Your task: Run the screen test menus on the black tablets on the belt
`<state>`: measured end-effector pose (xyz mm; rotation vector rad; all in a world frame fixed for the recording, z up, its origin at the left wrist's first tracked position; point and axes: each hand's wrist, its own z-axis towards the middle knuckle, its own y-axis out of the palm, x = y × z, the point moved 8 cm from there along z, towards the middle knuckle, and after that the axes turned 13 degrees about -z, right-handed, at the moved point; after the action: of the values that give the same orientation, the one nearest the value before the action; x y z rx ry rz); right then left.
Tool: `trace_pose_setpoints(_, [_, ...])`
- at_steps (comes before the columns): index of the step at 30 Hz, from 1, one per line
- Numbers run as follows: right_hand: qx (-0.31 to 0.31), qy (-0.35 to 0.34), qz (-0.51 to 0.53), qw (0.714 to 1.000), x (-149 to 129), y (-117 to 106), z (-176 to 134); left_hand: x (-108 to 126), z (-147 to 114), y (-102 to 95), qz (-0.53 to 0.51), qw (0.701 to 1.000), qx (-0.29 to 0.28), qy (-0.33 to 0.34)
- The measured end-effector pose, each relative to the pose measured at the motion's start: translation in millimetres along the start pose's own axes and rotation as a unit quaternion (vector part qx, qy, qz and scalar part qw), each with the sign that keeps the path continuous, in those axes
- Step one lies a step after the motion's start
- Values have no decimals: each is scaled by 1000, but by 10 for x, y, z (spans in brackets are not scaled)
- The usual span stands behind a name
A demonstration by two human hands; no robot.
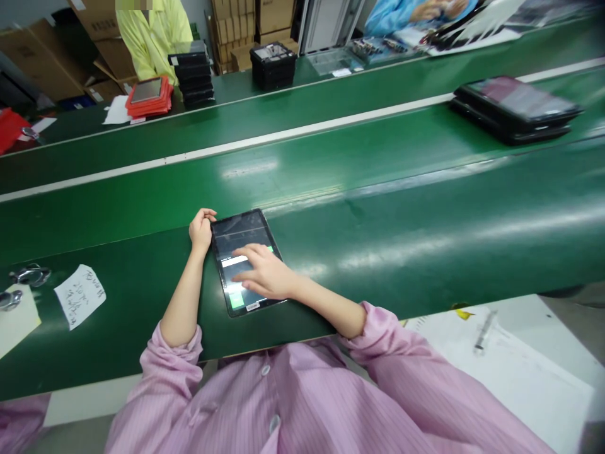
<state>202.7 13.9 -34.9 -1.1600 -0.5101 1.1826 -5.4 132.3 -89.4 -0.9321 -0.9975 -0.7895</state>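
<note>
A black tablet (pixel 246 230) lies on the green bench, its screen lit with white and green blocks. At its upper left edge is my left hand (pixel 201 230), with the fingers curled and gripping that edge. Over the lower half of the screen is my right hand (pixel 265 272), its fingers spread and holding nothing. The fingertips are at the glass, though I cannot tell which of them touch it. Part of the screen is hidden beneath this hand. A small white label (pixel 253 306) shows on the tablet's near edge.
A handwritten note (pixel 81 295) and shiny metal rings (pixel 31 273) lie at left. Stacked black devices (pixel 515 107) sit on the belt at far right. Beyond are red trays (pixel 150 101), black boxes (pixel 273 65) and two co-workers. Papers and a pen (pixel 486 333) lie at lower right.
</note>
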Motion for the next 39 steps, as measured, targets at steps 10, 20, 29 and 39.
trace_pose_setpoints(10, [-6, -34, 18, 999, -17, -134, 9, 0, -8, 2, 3, 1000, -2, -7])
trace_pose_setpoints(20, [134, 409, 220, 875, 1629, 146, -309, 15, -16, 32, -3, 999, -9, -37])
trace_pose_setpoints(29, [75, 443, 263, 854, 1670, 170, -404, 113, -109, 92, 23, 998, 0, -66])
trace_pose_setpoints(39, [81, 479, 256, 836, 1749, 206, -322, 51, -80, 132, 42, 995, -23, -92])
